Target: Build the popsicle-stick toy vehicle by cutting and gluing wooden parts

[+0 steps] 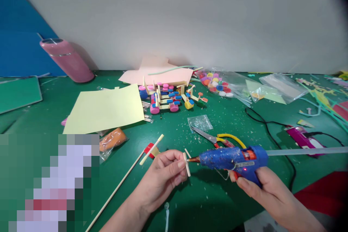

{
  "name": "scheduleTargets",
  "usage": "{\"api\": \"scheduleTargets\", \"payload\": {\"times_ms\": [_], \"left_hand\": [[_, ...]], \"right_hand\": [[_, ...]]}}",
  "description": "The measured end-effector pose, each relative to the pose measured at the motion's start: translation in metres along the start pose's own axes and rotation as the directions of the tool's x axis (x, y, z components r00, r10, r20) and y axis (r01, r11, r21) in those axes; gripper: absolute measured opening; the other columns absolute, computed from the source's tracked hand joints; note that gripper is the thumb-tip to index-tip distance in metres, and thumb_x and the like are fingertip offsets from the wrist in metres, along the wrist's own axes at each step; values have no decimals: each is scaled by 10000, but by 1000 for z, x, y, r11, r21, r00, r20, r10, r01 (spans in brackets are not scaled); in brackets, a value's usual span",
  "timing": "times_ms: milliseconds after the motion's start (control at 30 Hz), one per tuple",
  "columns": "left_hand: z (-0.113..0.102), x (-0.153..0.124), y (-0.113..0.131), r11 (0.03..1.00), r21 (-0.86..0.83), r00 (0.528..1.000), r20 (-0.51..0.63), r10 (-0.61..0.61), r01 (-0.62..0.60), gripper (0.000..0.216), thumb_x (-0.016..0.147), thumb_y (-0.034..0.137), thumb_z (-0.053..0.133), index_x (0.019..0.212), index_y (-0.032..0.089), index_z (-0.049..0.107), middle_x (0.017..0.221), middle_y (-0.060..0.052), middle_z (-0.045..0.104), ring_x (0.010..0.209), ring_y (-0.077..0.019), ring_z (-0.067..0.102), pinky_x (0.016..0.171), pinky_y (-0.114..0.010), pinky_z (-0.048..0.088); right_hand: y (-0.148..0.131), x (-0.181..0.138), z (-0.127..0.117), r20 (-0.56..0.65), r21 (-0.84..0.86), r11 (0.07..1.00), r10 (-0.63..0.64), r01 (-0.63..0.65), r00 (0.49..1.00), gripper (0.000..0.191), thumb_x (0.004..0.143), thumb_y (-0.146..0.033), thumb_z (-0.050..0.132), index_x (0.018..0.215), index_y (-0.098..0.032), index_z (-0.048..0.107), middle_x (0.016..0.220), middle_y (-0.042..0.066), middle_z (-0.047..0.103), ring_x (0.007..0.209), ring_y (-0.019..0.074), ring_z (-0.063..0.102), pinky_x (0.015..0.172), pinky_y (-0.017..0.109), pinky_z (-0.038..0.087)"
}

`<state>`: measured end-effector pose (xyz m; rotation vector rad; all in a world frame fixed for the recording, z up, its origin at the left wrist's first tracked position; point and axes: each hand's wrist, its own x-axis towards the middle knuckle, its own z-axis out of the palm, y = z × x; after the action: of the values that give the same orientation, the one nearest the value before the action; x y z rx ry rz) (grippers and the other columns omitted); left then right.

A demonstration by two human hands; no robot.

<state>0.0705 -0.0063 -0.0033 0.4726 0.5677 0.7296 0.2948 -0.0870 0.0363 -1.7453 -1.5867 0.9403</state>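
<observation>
My right hand (268,185) is wrapped round the handle of a blue hot glue gun (228,157), with a long translucent glue stick (304,150) out of its back. The gun's nozzle points left and meets a small pale stick piece (188,169) pinched in my left hand (168,170). Whether glue is flowing, I cannot tell. Just left of that hand, a part of crossed pale sticks (152,149) with a red piece lies on the table beside a long thin wooden stick (116,190). Scissors (206,136) with yellow and red handles lie behind the gun.
Small stick-and-foam models (165,101) stand near a yellow sheet (106,110). A bag of coloured discs (217,85) and a pink bottle (67,59) are at the back. A black cord (268,130) and a purple device (301,139) lie right. The lower left is pixelated.
</observation>
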Motion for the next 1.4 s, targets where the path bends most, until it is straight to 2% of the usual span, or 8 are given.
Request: {"api": "scheduleTargets", "payload": {"times_ms": [100, 367, 600, 733, 1400], "left_hand": [[0, 0, 0, 1000, 0, 1000, -2, 4, -4, 140, 670, 213, 715, 640, 120, 616, 514, 5, 549, 442, -46, 401, 465, -192, 243], [-1, 0, 0, 1000, -26, 1000, 21, 4, -4, 97, 706, 177, 686, 648, 121, 632, 527, -1, 560, 454, -46, 422, 468, -183, 257], [-1, 0, -1, 999, -31, 1000, 24, 11, -11, 92, 727, 168, 666, 655, 121, 634, 529, -1, 554, 456, -44, 416, 466, -179, 256], [-2, 1, -1, 999, -34, 1000, 24, 11, -10, 91, 731, 173, 662, 666, 117, 634, 531, -1, 552, 455, -41, 411, 468, -176, 260], [-1, 0, 0, 999, -38, 999, 36, 12, -11, 79, 735, 170, 658, 672, 125, 640, 537, -3, 565, 464, -45, 417, 473, -170, 277]], "right_hand": [[1, -1, 0, 8, 16, 1000, 17, -18, 1000, 241, 825, -413, 503, 826, -224, 653, 743, 29, 653, 652, 172, 592, 571, 252, 506], [1, -3, 0, -19, 4, 1000, 30, -29, 999, 206, 803, -408, 534, 782, -242, 655, 679, 1, 626, 616, 157, 578, 580, 245, 493], [5, -4, -1, 39, -19, 999, 51, -50, 998, 233, 833, -408, 486, 822, -232, 638, 741, 21, 639, 692, 185, 597, 613, 272, 496], [6, -4, -1, 57, -40, 999, 37, -34, 998, 234, 841, -399, 477, 821, -228, 635, 725, 21, 634, 662, 176, 589, 602, 268, 492], [6, -7, -2, 38, -47, 998, 35, -33, 999, 242, 830, -416, 486, 804, -222, 627, 756, 31, 665, 698, 197, 616, 614, 279, 507]]}}
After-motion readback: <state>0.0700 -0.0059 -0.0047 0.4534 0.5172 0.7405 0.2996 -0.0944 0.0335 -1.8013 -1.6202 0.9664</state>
